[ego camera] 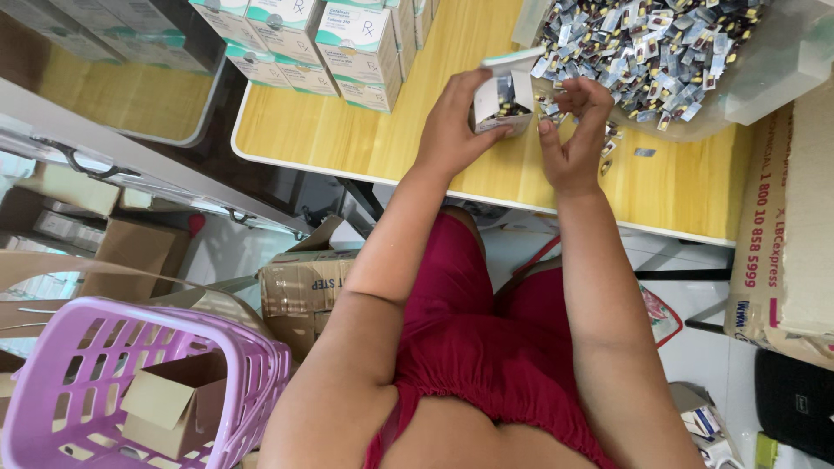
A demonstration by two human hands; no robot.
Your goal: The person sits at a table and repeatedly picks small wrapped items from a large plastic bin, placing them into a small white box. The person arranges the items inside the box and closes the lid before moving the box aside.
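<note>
Only the head view here, looking straight down at a seated person in red shorts working at a wooden table across the top of the frame.

The left hand is wrapped around a small white carton just above the table edge, near top centre. Its lid flap stands open, and dark little packets already sit inside, so it looks partly filled rather than finished. The right hand sits just beside the carton's right side, fingers pinched together over its mouth. It probably pinches a sachet or two, but that part is too small to tell for sure.

In the upper right there's a huge heap of loose blister sachets lying in a clear plastic tray, with a few strays spilled onto the wood near the right hand. Judging by that heap, plenty is left to pack. At the upper left of the table, a stack of white-and-teal medicine boxes stands closed, well apart from the hands, so that lot looks done.

Below the table: a pink plastic basket with a small cardboard box inside at lower left, and a taped brown carton on the floor.
</note>
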